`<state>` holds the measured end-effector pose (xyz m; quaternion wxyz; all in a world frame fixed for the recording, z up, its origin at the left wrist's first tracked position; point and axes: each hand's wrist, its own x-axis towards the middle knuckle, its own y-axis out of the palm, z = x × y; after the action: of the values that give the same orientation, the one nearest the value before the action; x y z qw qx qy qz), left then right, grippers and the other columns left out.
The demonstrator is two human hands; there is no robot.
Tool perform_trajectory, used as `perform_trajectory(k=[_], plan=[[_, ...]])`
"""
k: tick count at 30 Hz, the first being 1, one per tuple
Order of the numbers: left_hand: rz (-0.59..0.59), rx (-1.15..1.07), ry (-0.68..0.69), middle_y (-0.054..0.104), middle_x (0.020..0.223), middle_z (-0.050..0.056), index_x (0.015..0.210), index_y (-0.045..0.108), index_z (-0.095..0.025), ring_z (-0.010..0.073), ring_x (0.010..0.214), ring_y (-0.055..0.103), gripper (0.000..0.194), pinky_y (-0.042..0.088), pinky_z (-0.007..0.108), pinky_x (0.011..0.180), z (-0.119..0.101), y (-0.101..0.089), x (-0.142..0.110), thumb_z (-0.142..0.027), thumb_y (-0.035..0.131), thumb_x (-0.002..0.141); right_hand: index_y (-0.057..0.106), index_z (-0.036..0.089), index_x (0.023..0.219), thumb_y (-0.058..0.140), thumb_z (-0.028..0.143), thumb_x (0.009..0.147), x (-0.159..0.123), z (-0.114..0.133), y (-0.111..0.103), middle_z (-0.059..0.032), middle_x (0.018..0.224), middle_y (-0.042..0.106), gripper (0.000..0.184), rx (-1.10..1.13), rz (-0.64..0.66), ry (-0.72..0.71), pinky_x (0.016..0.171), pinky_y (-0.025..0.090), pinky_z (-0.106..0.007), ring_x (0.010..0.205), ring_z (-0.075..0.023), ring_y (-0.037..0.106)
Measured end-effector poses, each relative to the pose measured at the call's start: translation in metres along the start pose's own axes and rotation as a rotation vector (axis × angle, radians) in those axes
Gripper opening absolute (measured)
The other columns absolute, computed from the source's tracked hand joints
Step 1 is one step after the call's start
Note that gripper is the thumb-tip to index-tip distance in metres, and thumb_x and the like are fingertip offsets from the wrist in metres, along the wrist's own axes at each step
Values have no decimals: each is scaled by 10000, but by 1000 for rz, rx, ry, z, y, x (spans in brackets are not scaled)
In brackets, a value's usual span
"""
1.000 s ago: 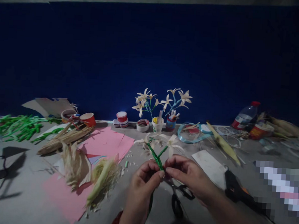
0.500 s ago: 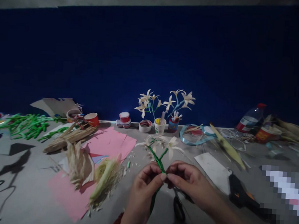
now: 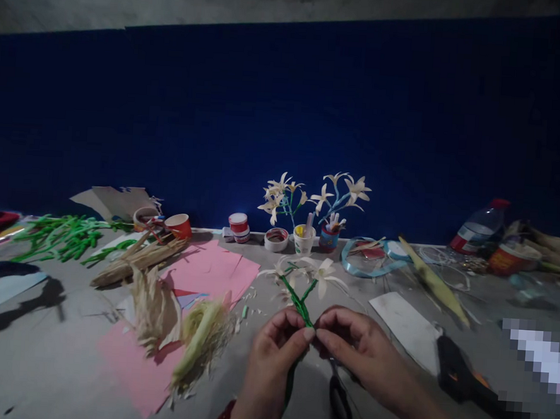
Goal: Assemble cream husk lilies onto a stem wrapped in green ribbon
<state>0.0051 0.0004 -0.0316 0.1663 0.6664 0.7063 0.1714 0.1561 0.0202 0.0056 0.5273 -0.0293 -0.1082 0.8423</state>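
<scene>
Both my hands meet low in the middle of the view on a handmade flower sprig (image 3: 304,285): pale husk blossoms on green wrapped stems. My left hand (image 3: 273,361) is closed round the green stem (image 3: 290,381), thumb tip pressed against it. My right hand (image 3: 363,352) pinches the same stem just to the right, fingertips touching the left thumb. The blossoms stand above my fingers. Black-handled scissors (image 3: 339,396) lie on the table under my right hand.
Corn husks (image 3: 155,309) and a husked cob (image 3: 200,337) lie on pink paper (image 3: 210,268) at left. Green stems (image 3: 55,237), cups (image 3: 179,225), tape rolls, a pot of finished flowers (image 3: 330,203), blue ribbon (image 3: 369,259), a bottle (image 3: 480,228) and a glue gun (image 3: 459,378) surround.
The view has drifted so everything sits slightly lower and to the right. My hands stay pinched on the stem, fingertips shifting only a little along it.
</scene>
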Motion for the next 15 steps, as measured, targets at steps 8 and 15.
perform_trajectory(k=[8, 15], plan=[[-46, -20, -27, 489, 610, -52, 684, 580, -155, 82, 554, 386, 215, 320, 200, 529, -2, -2, 1, -245, 774, 660, 618, 230, 843, 521, 250, 891, -11, 17, 0, -29, 832, 661, 110, -514, -110, -226, 684, 448, -290, 793, -196, 618], [-53, -76, -71, 507, 592, -45, 670, 595, -171, 89, 541, 411, 213, 340, 208, 516, 4, -5, 6, -249, 791, 643, 718, 269, 811, 647, 236, 819, -15, 55, 12, -31, 877, 713, 79, -53, 294, -309, 832, 466, -298, 906, -213, 643]])
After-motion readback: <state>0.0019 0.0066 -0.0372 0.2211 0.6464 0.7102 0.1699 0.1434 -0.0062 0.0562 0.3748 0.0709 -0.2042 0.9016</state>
